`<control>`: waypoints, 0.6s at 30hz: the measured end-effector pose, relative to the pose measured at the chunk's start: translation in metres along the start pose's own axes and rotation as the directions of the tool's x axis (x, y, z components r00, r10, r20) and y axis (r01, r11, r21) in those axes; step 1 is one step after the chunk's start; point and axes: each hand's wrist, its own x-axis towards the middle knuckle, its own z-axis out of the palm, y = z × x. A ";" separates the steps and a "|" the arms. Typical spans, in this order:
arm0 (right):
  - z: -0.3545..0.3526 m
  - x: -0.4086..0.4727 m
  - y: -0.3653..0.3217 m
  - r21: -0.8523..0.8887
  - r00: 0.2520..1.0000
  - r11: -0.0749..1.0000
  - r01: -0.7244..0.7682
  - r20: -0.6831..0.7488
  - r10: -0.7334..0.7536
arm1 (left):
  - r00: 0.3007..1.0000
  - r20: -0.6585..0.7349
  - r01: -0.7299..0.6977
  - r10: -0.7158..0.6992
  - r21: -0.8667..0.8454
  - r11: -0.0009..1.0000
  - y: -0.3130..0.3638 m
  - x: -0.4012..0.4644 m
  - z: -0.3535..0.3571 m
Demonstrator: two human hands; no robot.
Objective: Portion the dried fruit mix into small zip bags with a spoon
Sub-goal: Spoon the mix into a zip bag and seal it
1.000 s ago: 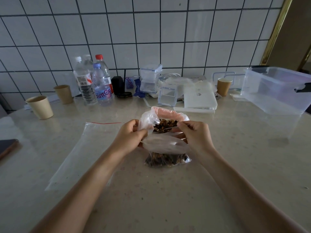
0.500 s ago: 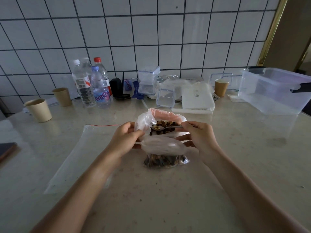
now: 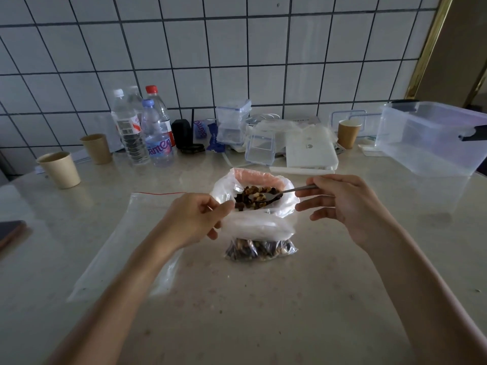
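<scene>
The right hand [image 3: 350, 206] is pinching the spoon [image 3: 274, 195], loaded over the fruit bag [image 3: 253, 204] on the worktop [image 3: 263, 299], while the left hand [image 3: 195, 219] is gripping what is probably the bag's rim, so the scoop next needs carrying level to a zip bag [image 3: 126, 241].

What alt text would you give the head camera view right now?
A right hand holds a spoon of dried fruit mix over an open plastic bag that the left hand pinches, on a beige table.

spoon [image 3: 266, 197] over fruit bag [image 3: 253, 206], bottles [image 3: 143, 130] behind
</scene>
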 end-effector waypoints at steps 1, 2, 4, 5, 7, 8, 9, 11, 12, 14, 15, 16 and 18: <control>-0.002 0.000 -0.001 -0.007 1.000 1.000 -0.005 0.024 0.005 | 1.000 0.028 0.003 -0.004 0.014 1.000 0.001 -0.001 0.002; -0.005 -0.001 -0.003 -0.016 0.999 1.000 -0.009 0.046 0.010 | 0.999 0.054 0.008 -0.009 0.018 1.000 0.003 -0.002 0.003; -0.010 -0.002 -0.004 -0.057 0.996 0.998 -0.010 0.092 0.015 | 0.995 0.097 0.005 -0.004 -0.009 1.000 0.003 -0.004 0.004; -0.012 -0.002 -0.005 -0.085 0.993 0.996 -0.003 0.114 0.013 | 0.994 0.110 -0.004 0.008 -0.038 0.999 0.003 -0.004 0.004; -0.014 -0.003 -0.005 -0.140 0.987 0.989 0.049 0.156 -0.027 | 0.992 0.120 -0.022 0.034 -0.100 0.995 0.002 -0.003 0.003; -0.015 -0.003 -0.006 -0.165 0.981 0.981 0.103 0.181 -0.073 | 0.991 0.123 -0.030 0.045 -0.122 0.992 0.002 -0.002 0.003; -0.016 -0.003 -0.006 -0.192 0.968 0.966 0.175 0.210 -0.134 | 0.991 0.124 -0.037 0.054 -0.139 0.990 0.001 -0.002 0.003; -0.018 -0.003 -0.007 -0.247 0.922 0.908 0.338 0.278 -0.268 | 0.990 0.125 -0.050 0.069 -0.150 0.987 -0.001 -0.001 0.004; -0.019 -0.003 -0.007 -0.277 0.894 0.870 0.409 0.312 -0.321 | 0.990 0.124 -0.054 0.072 -0.143 0.988 -0.001 -0.001 0.005; -0.020 -0.002 -0.005 -0.343 0.848 0.792 0.506 0.367 -0.383 | 0.990 0.121 -0.054 0.070 -0.131 0.990 -0.003 -0.001 0.004; -0.020 -0.001 -0.004 -0.368 0.834 0.763 0.531 0.385 -0.395 | 0.990 0.119 -0.054 0.069 -0.130 0.990 -0.004 0.000 0.004; -0.020 0.000 -0.003 -0.383 0.827 0.746 0.545 0.395 -0.401 | 0.991 0.117 -0.053 0.069 -0.132 0.990 -0.005 0.000 0.004; -0.021 0.001 -0.002 -0.378 0.825 0.748 0.546 0.395 -0.403 | 0.990 0.119 -0.053 0.070 -0.138 0.989 -0.006 0.001 0.004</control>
